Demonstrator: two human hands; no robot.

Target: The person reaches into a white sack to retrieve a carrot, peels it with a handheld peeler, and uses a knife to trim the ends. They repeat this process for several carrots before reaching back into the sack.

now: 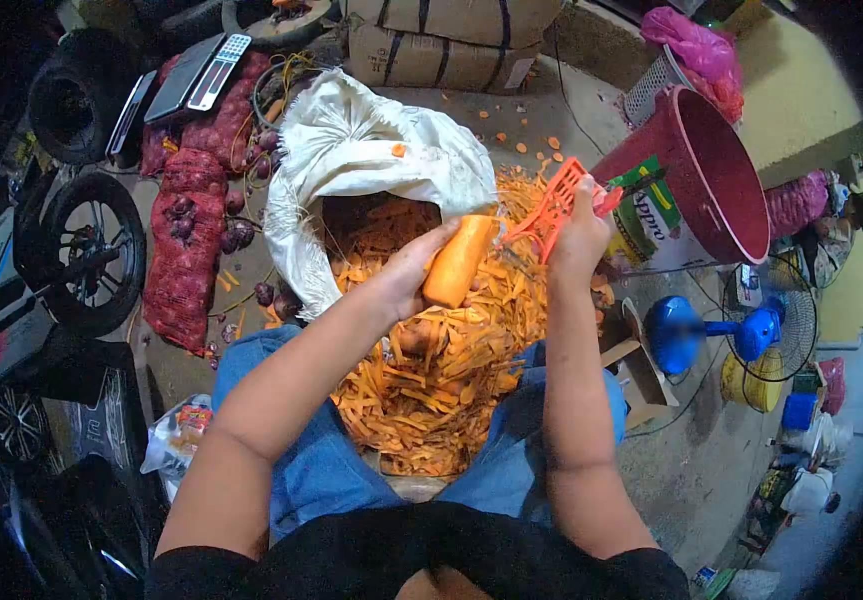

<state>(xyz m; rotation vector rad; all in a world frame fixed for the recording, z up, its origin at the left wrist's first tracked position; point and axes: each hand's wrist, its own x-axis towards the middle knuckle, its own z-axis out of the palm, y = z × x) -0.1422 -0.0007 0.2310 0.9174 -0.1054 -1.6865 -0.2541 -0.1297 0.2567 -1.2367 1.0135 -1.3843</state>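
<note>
An orange peeled carrot [459, 262] is gripped in my left hand [413, 275], with its lower end toward my lap. My right hand [581, 235] is closed on a red-orange peeler [554, 212], which sits just right of the carrot's top end. Below both hands lies a large heap of orange peelings [431, 400], between my knees. Behind the carrot, a white woven sack [341, 160] stands with its mouth open toward me, and peelings show inside it.
A tilted dark red bucket [686, 130] is at the right. Red net bags of onions [186, 255] lie at the left, near a motorbike wheel [93, 254]. A blue fan [676, 335] and an open cardboard box [641, 385] are beyond my right knee. Cartons [441, 60] stand at the back.
</note>
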